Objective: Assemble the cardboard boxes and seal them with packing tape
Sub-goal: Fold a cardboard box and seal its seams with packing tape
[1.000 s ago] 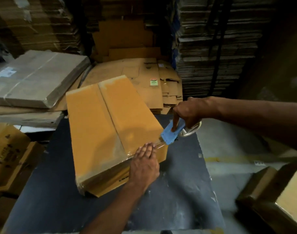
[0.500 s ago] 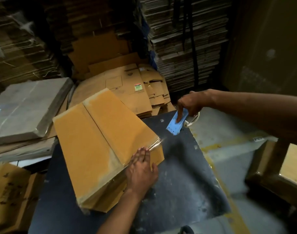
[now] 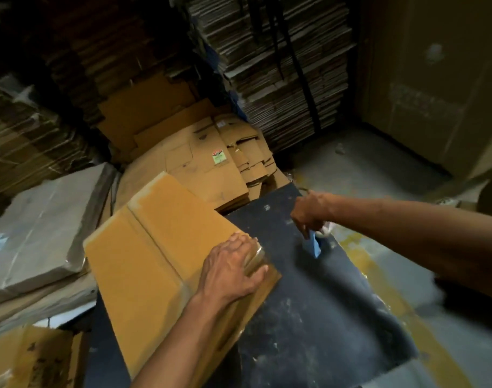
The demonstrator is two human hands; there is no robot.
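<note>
A tan cardboard box (image 3: 155, 256) lies on the dark table (image 3: 309, 317), its two top flaps meeting in a seam that runs toward me. Clear tape covers the near right corner. My left hand (image 3: 233, 271) lies flat on that corner, fingers straight, pressing the tape end down over the edge. My right hand (image 3: 309, 212) is off to the right above the table, gripping a blue tape dispenser (image 3: 312, 246) that points down at the table top. Its roll is mostly hidden behind my hand.
Flattened cardboard sheets (image 3: 200, 166) lie behind the box, and tall stacks of flat boxes (image 3: 278, 79) rise at the back. A wrapped grey bundle (image 3: 40, 222) sits at left. A printed carton (image 3: 29, 357) is at lower left. Concrete floor (image 3: 365, 169) lies right.
The tape has been cut free from the box. My right hand swung the dispenser away right and down toward the table. My left hand slid up onto the box corner, smoothing the tape.
</note>
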